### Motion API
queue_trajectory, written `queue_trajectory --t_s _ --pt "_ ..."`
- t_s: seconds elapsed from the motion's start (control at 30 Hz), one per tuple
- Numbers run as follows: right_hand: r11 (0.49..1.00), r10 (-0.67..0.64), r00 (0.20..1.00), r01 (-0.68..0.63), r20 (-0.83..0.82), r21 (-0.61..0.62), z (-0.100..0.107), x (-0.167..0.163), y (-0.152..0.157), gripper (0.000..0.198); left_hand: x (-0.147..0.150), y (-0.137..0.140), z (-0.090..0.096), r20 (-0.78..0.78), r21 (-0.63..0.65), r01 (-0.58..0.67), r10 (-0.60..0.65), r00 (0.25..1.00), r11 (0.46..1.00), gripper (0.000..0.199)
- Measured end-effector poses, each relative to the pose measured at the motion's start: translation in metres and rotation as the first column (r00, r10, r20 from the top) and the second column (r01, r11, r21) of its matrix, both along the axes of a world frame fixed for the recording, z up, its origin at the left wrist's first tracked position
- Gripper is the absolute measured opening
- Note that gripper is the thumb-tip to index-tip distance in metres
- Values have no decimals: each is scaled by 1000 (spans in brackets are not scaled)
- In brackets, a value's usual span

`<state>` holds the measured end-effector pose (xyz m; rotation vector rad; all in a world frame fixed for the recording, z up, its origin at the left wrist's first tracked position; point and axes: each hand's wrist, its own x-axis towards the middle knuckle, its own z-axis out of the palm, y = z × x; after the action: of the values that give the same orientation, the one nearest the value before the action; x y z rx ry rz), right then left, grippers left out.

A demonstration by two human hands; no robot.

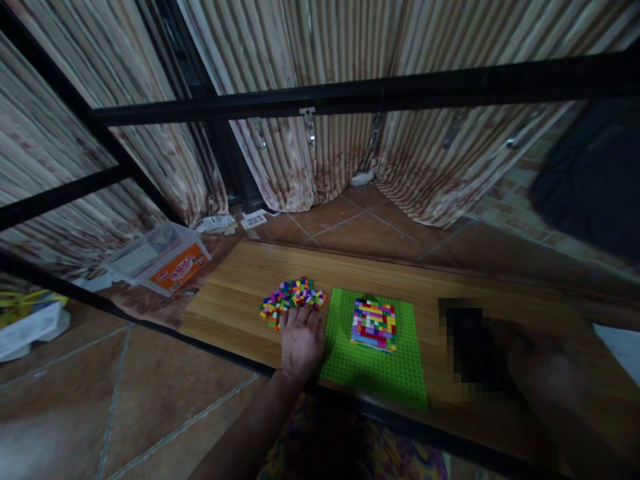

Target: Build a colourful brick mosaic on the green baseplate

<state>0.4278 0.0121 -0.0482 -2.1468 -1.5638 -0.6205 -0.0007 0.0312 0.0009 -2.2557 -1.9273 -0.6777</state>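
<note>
My left hand (303, 337) lies palm down at the near edge of a pile of small colourful toy bricks (290, 293), fingers slightly apart, fingertips partly hidden among the bricks. Right of it is a green studded baseplate (373, 383). A roughly square, multicoloured brick build (374, 323) sits on its upper middle part. Farther right, my right hand (543, 363) is dark and smeared. Its fingers close at the edge of a dark object (473, 343), which is masked by coarse pixels, so its kind does not show.
The wooden tabletop (235, 280) has a black frame edge (225, 357) on my side. A clear plastic box (160, 257) with an orange label stands at the left. Black metal bars (320, 100) and striped curtains (345, 53) rise behind. White paper (620, 347) lies far right.
</note>
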Motion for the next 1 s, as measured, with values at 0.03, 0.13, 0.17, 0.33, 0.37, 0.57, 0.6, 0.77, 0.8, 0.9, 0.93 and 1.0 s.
queue_trajectory --t_s 0.03,0.13,0.17,0.33,0.37,0.57,0.6,0.77,0.8,0.9,0.93,1.0 --pt "1000 -4 999 4 33 12 0 0 0 41 -1 0 1 3 10 -18 18 1000 1000 14" --pt "1000 -17 994 15 104 24 -2 1 1 43 -3 0 5 0 18 -66 66 998 998 15" --pt "1000 -23 994 22 107 15 -4 2 1 42 -3 1 6 -6 13 -75 75 997 997 16" --pt "999 -39 998 40 53 -8 -9 6 2 37 -1 3 9 -41 -10 -78 77 996 997 15" --pt "999 -36 998 36 47 -2 -9 6 2 37 -1 3 9 -43 -15 -71 70 997 997 15" --pt "1000 -28 998 28 62 5 -8 5 2 39 -2 -2 10 -7 -50 -1 0 1000 999 17" --pt "1000 -23 998 23 65 -1 -8 5 2 40 -2 -3 10 3 -57 25 -25 1000 998 17" --pt "999 -35 998 35 56 2 -6 3 1 41 -4 -6 9 26 -60 96 -95 995 994 15" --pt "999 -41 998 41 52 -2 -6 3 1 41 -5 -7 10 21 -57 85 -84 996 995 15" --pt "998 -57 997 58 49 -28 -4 2 2 40 -4 -6 14 -9 -65 51 -52 999 997 15" --pt "998 -59 997 60 54 -31 -4 2 2 41 -4 -6 15 -21 -75 46 -48 999 996 15" --pt "998 -53 996 54 65 -17 -4 2 2 41 -3 -5 16 -42 -99 47 -51 998 994 17"
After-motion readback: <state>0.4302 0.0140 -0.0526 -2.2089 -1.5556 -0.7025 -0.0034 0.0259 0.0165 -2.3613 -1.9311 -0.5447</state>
